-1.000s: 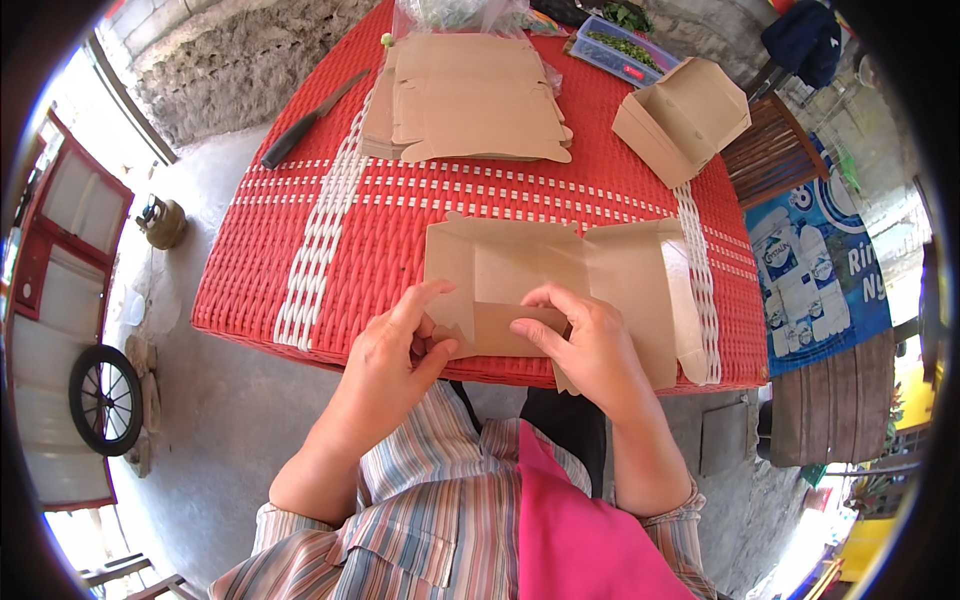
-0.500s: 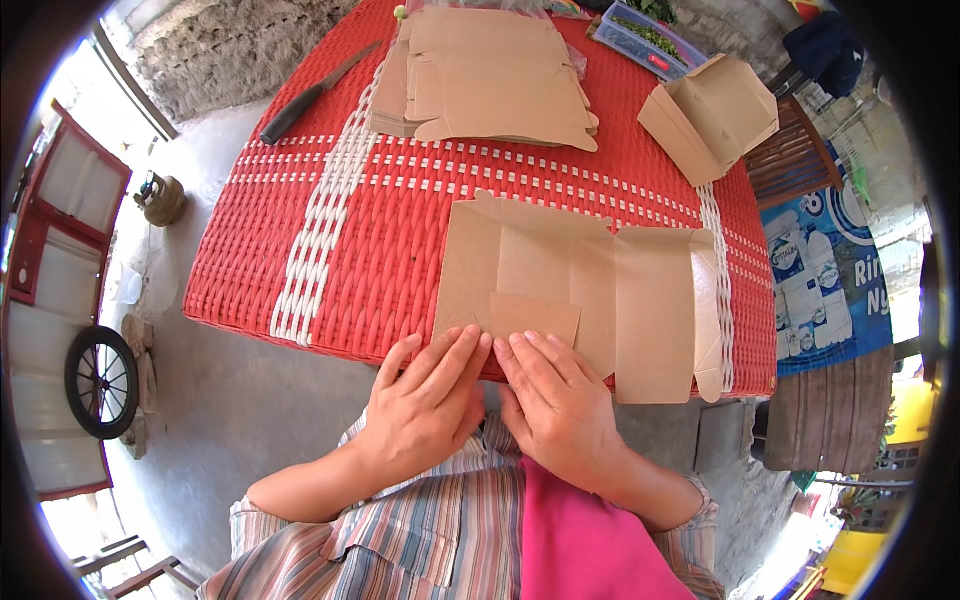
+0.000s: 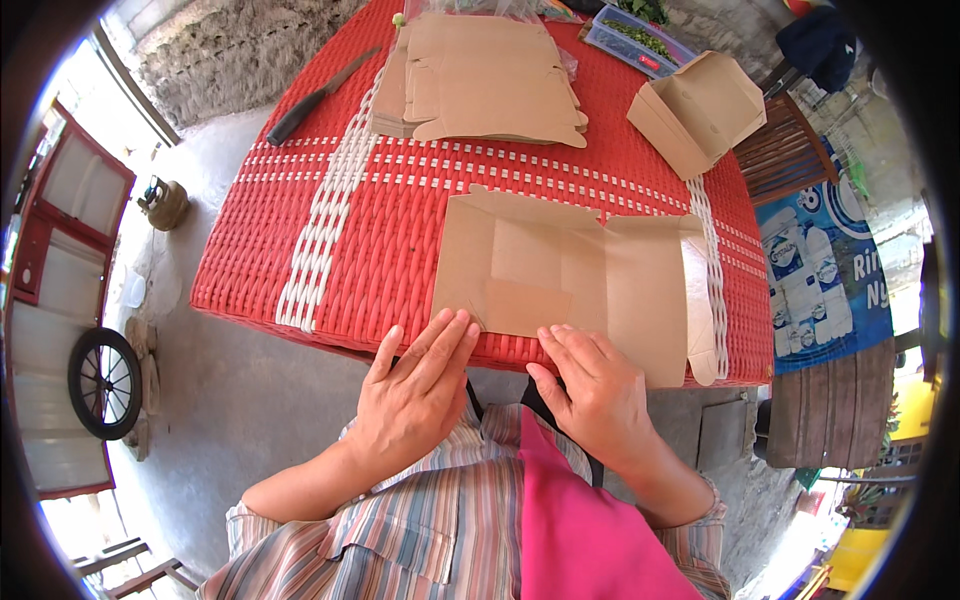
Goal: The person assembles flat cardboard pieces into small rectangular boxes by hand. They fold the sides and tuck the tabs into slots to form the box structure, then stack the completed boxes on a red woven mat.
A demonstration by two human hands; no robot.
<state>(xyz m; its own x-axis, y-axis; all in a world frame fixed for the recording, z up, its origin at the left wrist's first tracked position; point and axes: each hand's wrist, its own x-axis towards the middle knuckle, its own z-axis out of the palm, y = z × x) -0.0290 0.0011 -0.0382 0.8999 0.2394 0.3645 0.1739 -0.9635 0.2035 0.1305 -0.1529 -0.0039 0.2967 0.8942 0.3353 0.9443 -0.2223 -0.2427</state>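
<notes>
A brown cardboard box blank (image 3: 580, 260), partly folded, lies at the near edge of the red woven table (image 3: 380, 240). Its left panel and a small near flap (image 3: 525, 303) are turned up or inward. My left hand (image 3: 415, 385) has its fingers stretched out, with the fingertips at the blank's near left corner. At the near edge, right of the small flap, my right hand (image 3: 597, 385) touches the cardboard with its fingers extended and thumb apart. Neither hand grips anything.
A stack of flat cardboard blanks (image 3: 485, 80) lies at the back. One opened-up box (image 3: 695, 115) stands at the far right. Behind it is a clear plastic tub (image 3: 640, 40) of chopped greens. A knife (image 3: 320, 98) with a black handle lies at the far left.
My hands have moved apart, the right one sliding rightward along the near edge. The blank's near flap appears tipped further inward. The view has shifted slightly.
</notes>
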